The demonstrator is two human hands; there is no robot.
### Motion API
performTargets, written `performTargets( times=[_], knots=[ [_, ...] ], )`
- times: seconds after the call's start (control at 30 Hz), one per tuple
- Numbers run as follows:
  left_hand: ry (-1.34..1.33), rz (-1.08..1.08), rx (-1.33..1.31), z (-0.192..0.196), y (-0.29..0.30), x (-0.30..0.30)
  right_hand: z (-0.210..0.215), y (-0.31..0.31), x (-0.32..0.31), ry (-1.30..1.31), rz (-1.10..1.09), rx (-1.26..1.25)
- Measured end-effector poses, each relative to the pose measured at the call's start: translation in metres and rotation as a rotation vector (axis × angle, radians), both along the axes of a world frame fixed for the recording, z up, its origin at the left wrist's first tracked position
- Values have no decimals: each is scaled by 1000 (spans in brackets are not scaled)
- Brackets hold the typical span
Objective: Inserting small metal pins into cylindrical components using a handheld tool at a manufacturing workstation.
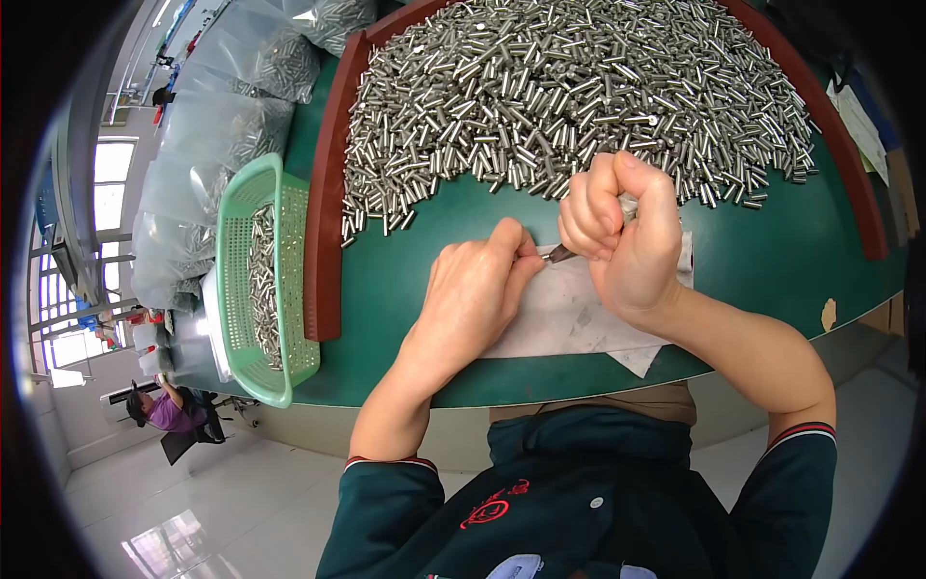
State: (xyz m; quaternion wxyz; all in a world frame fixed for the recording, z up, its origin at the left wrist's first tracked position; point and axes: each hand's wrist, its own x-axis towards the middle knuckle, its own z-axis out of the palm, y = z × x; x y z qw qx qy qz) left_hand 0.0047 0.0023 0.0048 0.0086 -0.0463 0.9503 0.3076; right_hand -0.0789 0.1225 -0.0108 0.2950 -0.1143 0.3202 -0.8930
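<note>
A big heap of small silver metal cylinders covers the far half of the green table top. My right hand is closed around a tool whose dark metal tip sticks out to the left. My left hand rests on a sheet of white paper, its fingers pinched together against that tip. Whatever small part sits between the fingers is hidden.
A brown raised rim borders the table at left and right. A green plastic basket with metal cylinders hangs off the left edge. Clear bags of more cylinders pile at far left. A seated person is on the floor side, lower left.
</note>
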Motion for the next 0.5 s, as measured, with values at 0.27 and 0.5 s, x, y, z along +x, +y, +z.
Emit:
performTargets(
  times=[0.27, 0.5],
  knots=[
    [7, 7, -5, -1, 0, -2, 0, -2, 7, 130, -7, 79],
    [22, -33, -101, -1, 3, -1, 0, -5, 11, 295, -90, 160]
  ],
)
